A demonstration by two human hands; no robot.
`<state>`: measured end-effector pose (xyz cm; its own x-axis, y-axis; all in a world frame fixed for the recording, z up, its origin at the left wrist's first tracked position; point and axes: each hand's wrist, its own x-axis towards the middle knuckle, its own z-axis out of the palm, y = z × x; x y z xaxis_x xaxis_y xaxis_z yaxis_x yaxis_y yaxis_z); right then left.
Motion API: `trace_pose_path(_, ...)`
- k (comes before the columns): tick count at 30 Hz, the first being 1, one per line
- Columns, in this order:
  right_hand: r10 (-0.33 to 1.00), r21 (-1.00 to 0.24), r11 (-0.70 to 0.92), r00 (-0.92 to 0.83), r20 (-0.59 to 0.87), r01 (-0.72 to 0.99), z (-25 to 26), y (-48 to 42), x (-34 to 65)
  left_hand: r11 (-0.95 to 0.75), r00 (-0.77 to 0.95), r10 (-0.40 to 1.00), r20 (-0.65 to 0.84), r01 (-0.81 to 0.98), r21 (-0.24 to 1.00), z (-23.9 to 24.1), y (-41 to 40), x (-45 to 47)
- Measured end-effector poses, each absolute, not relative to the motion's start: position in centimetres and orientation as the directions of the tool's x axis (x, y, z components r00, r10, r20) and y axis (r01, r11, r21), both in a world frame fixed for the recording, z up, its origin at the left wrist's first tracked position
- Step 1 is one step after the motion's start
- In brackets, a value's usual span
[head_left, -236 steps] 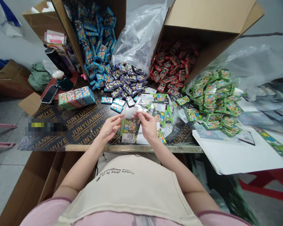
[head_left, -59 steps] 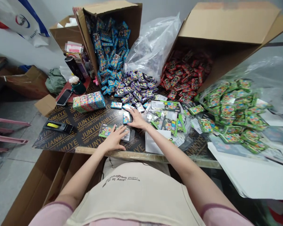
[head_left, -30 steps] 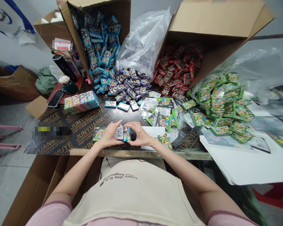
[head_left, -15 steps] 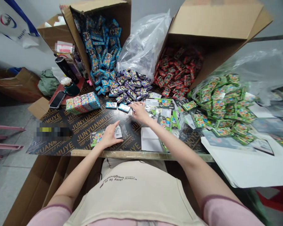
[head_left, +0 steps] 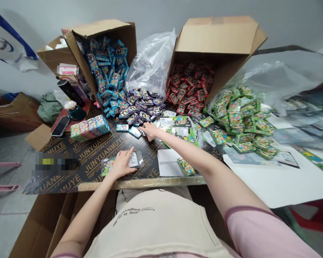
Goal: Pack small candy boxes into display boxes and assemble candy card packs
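My left hand (head_left: 121,164) lies flat, fingers spread, on a clear plastic pouch with a green printed card (head_left: 107,166) near the table's front edge. My right hand (head_left: 150,130) reaches forward to the near edge of the purple packet pile (head_left: 142,106), its fingers curled down over a small packet I cannot make out. Two loose blue packets (head_left: 128,129) lie just left of that hand. Flat green pouches (head_left: 181,126) are spread to its right.
A tipped carton spills blue packets (head_left: 107,77); another carton holds red packets (head_left: 189,84). Green packets (head_left: 240,118) heap at the right beside white sheets (head_left: 279,179). A wrapped multicoloured block (head_left: 89,127), a phone (head_left: 59,125), a cup (head_left: 75,111) and a bottle stand at the left. An open carton (head_left: 40,225) sits below.
My right hand let go of the small blue packet at the pouch and reached out to the purple pile. My left hand stayed pressing the pouch flat.
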<state>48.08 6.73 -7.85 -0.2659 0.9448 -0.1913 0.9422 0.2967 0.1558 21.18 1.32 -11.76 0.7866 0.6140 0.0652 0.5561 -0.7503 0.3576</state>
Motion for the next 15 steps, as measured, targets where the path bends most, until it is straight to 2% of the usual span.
trace_pose_path(2, 0.951, 0.127, 0.277, -0.253, -0.179, 0.952, -7.8, 5.9, 48.1, -0.738, 0.775, 0.626, 0.086, 0.553, 0.388, -11.4, 1.4, 21.1)
trace_pose_path(4, 0.964, 0.035, 0.245, -0.24, -0.113, 0.969, -7.5, 4.8, 48.2, -0.719, 0.754, 0.645, 0.12, 0.547, 0.429, -11.0, 1.5, 20.9)
trace_pose_path(5, 0.971, -0.057, 0.233, -0.235, -0.038, 0.971, -7.1, 4.1, 48.2, -0.701, 0.736, 0.663, 0.136, 0.546, 0.458, -10.8, 1.5, 20.8)
trace_pose_path(7, 0.962, -0.332, 0.258, -0.208, 0.179, 0.907, -6.4, 2.2, 47.8, -0.653, 0.697, 0.7, 0.153, 0.538, 0.533, -10.4, 1.6, 20.5)
trace_pose_path(9, 0.914, -0.587, 0.357, -0.143, 0.38, 0.727, -5.5, -0.1, 47.0, -0.607, 0.669, 0.724, 0.164, 0.507, 0.612, -9.9, 1.6, 20.5)
trace_pose_path(10, 0.885, -0.647, 0.417, -0.123, 0.449, 0.638, -5.2, -1.4, 46.5, -0.591, 0.664, 0.728, 0.171, 0.48, 0.648, -9.7, 1.6, 20.6)
trace_pose_path(12, 0.834, -0.649, 0.503, -0.124, 0.537, 0.571, -4.6, -3.8, 45.6, -0.57, 0.664, 0.724, 0.189, 0.421, 0.705, -9.3, 1.5, 21.0)
trace_pose_path(15, 0.818, -0.57, 0.509, -0.158, 0.553, 0.645, -4.4, -6.4, 44.8, -0.557, 0.678, 0.706, 0.205, 0.351, 0.753, -8.6, 1.3, 21.8)
